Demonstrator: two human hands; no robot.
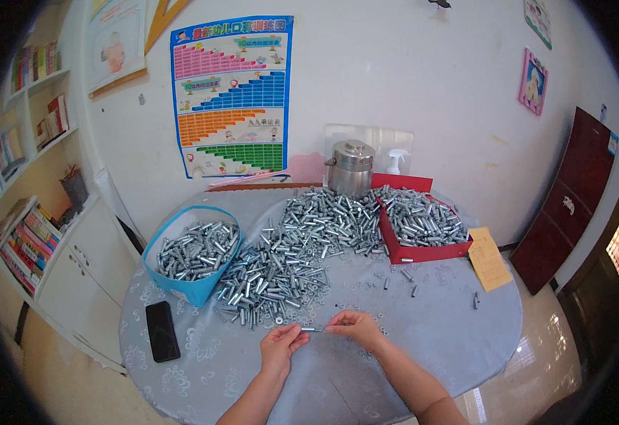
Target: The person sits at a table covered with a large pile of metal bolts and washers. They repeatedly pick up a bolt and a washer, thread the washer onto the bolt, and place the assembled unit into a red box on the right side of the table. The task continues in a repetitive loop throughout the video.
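Note:
My left hand (280, 348) pinches a short silvery bolt (311, 329) between thumb and fingers, over the near middle of the table. The bolt lies level and points right. Just off its right end is my right hand (355, 329), thumb and fingertips pressed together; whatever they hold is too small to make out. Beyond both hands spreads a large pile of metal bolts and sleeves (274, 273), with small washers and nuts (314, 249) mixed in.
A blue fabric bin (200, 289) and a red box (430, 253) hold more bolts. Also on the table (217, 382) are a black phone (162, 331), a steel pot (352, 170), a spray bottle (395, 161), a yellow paper (490, 261) and a few loose bolts (476, 300).

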